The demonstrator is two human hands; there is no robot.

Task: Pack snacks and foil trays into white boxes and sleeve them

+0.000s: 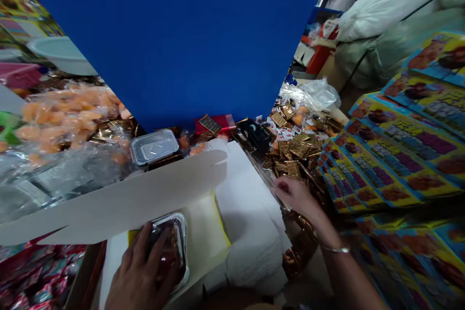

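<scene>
**Foil tray under the left hand, at the open box**

The tray lies at the open box, beneath the left hand. Its silvery rim shows along the far and right sides; dark, reddish contents show between the fingers, too blurred to name. The left fingers lie spread across its top, the tips pointing to the far side. Whether they also pinch the wall, I cannot tell.

The tray looks light, with thin foil walls that would likely dent under a hard squeeze. The filling may shift if it tilts, and the surface could be slick. The better hold is at two opposite sides, just below the rolled rim, with the base kept level. The box seems to be thin card, stiff along its folds but easily bent; its long white flap stands behind the tray.

Just right of the box is a stack of white card. Beyond its right edge is the right hand, near the gold packets. Its fingers look curled but are blurred; I cannot tell whether they pinch anything.

Farther out, a clear tub sits beyond the flap, with bagged orange pieces to the left. Red packets fill the near left corner, printed boxes are stacked at right, and a blue panel rises behind.
</scene>
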